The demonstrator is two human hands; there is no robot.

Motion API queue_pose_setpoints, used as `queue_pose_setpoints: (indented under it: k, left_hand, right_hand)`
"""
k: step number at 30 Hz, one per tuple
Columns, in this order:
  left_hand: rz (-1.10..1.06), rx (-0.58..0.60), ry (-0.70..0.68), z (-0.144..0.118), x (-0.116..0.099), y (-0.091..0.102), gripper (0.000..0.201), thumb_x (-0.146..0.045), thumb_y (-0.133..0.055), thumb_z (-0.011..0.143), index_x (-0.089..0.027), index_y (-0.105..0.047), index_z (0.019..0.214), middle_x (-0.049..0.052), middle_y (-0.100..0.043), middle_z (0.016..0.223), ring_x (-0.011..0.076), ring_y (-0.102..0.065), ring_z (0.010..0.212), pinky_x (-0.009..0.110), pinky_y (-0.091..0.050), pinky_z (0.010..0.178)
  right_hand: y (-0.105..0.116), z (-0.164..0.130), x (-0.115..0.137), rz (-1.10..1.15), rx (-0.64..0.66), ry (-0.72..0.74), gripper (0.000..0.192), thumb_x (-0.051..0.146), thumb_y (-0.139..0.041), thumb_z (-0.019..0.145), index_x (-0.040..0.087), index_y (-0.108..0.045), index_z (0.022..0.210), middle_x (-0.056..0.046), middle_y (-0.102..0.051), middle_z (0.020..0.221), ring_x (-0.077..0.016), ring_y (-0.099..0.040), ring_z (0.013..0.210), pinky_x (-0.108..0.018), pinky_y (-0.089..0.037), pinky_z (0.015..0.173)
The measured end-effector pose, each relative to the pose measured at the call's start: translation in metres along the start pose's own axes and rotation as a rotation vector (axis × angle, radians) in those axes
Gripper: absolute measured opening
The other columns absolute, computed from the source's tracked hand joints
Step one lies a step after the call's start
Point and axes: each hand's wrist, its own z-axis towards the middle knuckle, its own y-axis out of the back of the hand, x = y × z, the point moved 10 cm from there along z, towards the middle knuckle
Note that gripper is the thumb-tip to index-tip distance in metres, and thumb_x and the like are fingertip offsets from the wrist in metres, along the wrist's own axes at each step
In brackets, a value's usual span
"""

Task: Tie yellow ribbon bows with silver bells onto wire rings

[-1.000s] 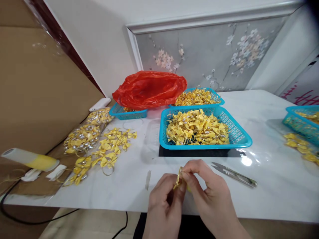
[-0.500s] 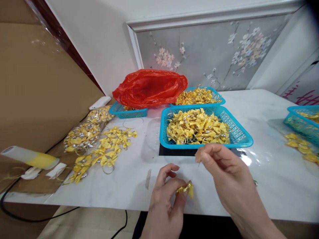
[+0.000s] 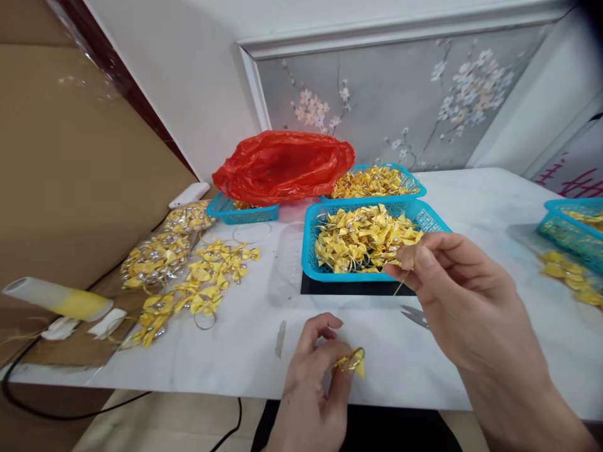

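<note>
A grey panel [image 3: 377, 113] with painted blossom stands in a white frame behind the white bench [image 3: 254, 342], and brown cardboard [image 3: 85, 169] walls the left side. The bench's front edge runs under both forearms, so the left hand [image 3: 315, 380] works just inside it. White surface stretches from that hand to the loose bows [image 3: 202, 285] on the left, and a narrower strip lies between it and the black mat [image 3: 330, 287]. The right hand [image 3: 471, 307] is raised past the near right corner of the front basket [image 3: 339, 277], hiding that corner and most of the snips [image 3: 414, 316] on the bench.

The left hand's thumb and index finger pinch a yellow bow [image 3: 360, 369] with a gold loop, low and close to the front edge; its other fingers curl loosely. The right hand is closed to a fingertip pinch on a thin gold strand [image 3: 400, 284], well apart from the left.

The front basket, heaped with yellow bows, overlaps the mat. Behind it sit a rear basket [image 3: 417, 187] and a left basket [image 3: 252, 215], with a red bag [image 3: 282, 166] over part of each. Another basket [image 3: 570, 235] is cut off at the right border.
</note>
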Motion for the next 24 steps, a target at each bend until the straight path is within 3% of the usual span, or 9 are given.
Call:
queue_pose_setpoints:
  k: [4, 7, 10, 13, 15, 19, 21, 24]
  left_hand:
    - [-0.212, 0.055, 0.205, 0.001, 0.01, -0.005, 0.017, -0.026, -0.062, 0.089, -0.02, -0.074, 0.079, 0.009, -0.066, 0.101, 0.0226, -0.066, 0.092, 0.029, -0.054, 0.078]
    - [-0.516, 0.032, 0.392, -0.004, 0.015, -0.008, 0.011, -0.031, -0.073, 0.082, -0.022, -0.073, 0.089, 0.003, -0.071, 0.083, 0.0169, -0.066, 0.076, 0.025, -0.053, 0.069]
    - [-0.762, -0.059, 0.486, -0.008, 0.013, -0.007, 0.032, -0.033, -0.081, 0.075, -0.025, -0.065, 0.102, -0.002, -0.071, 0.073, 0.0116, -0.063, 0.061, 0.021, -0.051, 0.059]
    - [-0.79, -0.094, 0.457, -0.005, 0.007, -0.005, 0.038, -0.035, -0.081, 0.076, -0.027, -0.058, 0.105, -0.004, -0.071, 0.072, 0.0082, -0.059, 0.053, 0.018, -0.047, 0.053]
    - [-0.722, -0.124, 0.414, -0.003, 0.006, -0.003, 0.036, -0.034, -0.078, 0.079, -0.027, -0.056, 0.106, -0.005, -0.07, 0.072, 0.0077, -0.059, 0.053, 0.017, -0.047, 0.053]
    - [-0.565, -0.162, 0.294, 0.0, 0.004, -0.001, 0.039, -0.033, -0.07, 0.086, -0.03, -0.052, 0.12, -0.006, -0.068, 0.07, 0.0096, -0.061, 0.055, 0.019, -0.049, 0.055]
    - [-0.493, -0.174, 0.232, 0.001, 0.002, 0.001, 0.038, -0.031, -0.067, 0.088, -0.03, -0.054, 0.123, -0.006, -0.068, 0.07, 0.0106, -0.062, 0.055, 0.02, -0.05, 0.054]
    - [-0.375, -0.191, 0.136, 0.003, -0.006, 0.008, 0.02, -0.027, -0.068, 0.086, -0.029, -0.068, 0.106, -0.004, -0.069, 0.071, 0.011, -0.063, 0.053, 0.021, -0.05, 0.053]
  right_hand:
    - [0.004, -0.002, -0.006, 0.109, -0.004, -0.121, 0.009, 0.03, -0.069, 0.088, 0.024, -0.063, 0.085, 0.001, -0.056, 0.083, -0.0133, -0.061, 0.079, -0.028, -0.064, 0.071]
    - [0.011, -0.006, -0.009, 0.151, 0.011, -0.178, 0.013, 0.03, -0.072, 0.085, 0.024, -0.06, 0.084, 0.002, -0.053, 0.081, -0.0127, -0.063, 0.073, -0.025, -0.063, 0.062]
    - [0.026, -0.016, -0.013, 0.102, -0.009, -0.156, 0.011, 0.031, -0.07, 0.087, 0.026, -0.062, 0.093, 0.004, -0.054, 0.076, -0.0088, -0.059, 0.06, -0.028, -0.064, 0.068]
    - [0.044, -0.029, -0.018, -0.199, 0.005, -0.076, 0.017, 0.032, -0.065, 0.092, 0.028, -0.063, 0.108, 0.005, -0.061, 0.069, -0.0102, -0.062, 0.061, -0.027, -0.062, 0.074]
    - [0.047, -0.038, -0.029, -0.462, 0.099, -0.059, 0.014, 0.034, -0.063, 0.093, 0.026, -0.066, 0.104, 0.002, -0.067, 0.069, -0.0132, -0.067, 0.064, -0.023, -0.061, 0.067]
    - [0.048, -0.053, -0.042, -0.816, 0.284, 0.049, 0.017, 0.033, -0.059, 0.094, 0.024, -0.072, 0.096, -0.005, -0.075, 0.095, -0.0205, -0.073, 0.084, -0.027, -0.061, 0.071]
    - [0.058, -0.055, -0.038, -0.951, 0.236, 0.145, 0.019, 0.033, -0.055, 0.095, 0.025, -0.072, 0.099, -0.007, -0.073, 0.104, -0.0225, -0.072, 0.091, -0.032, -0.061, 0.076]
    - [0.075, -0.054, -0.03, -1.148, 0.108, 0.246, 0.026, 0.038, -0.05, 0.096, 0.023, -0.07, 0.104, -0.01, -0.071, 0.105, -0.0267, -0.069, 0.092, -0.039, -0.06, 0.073]
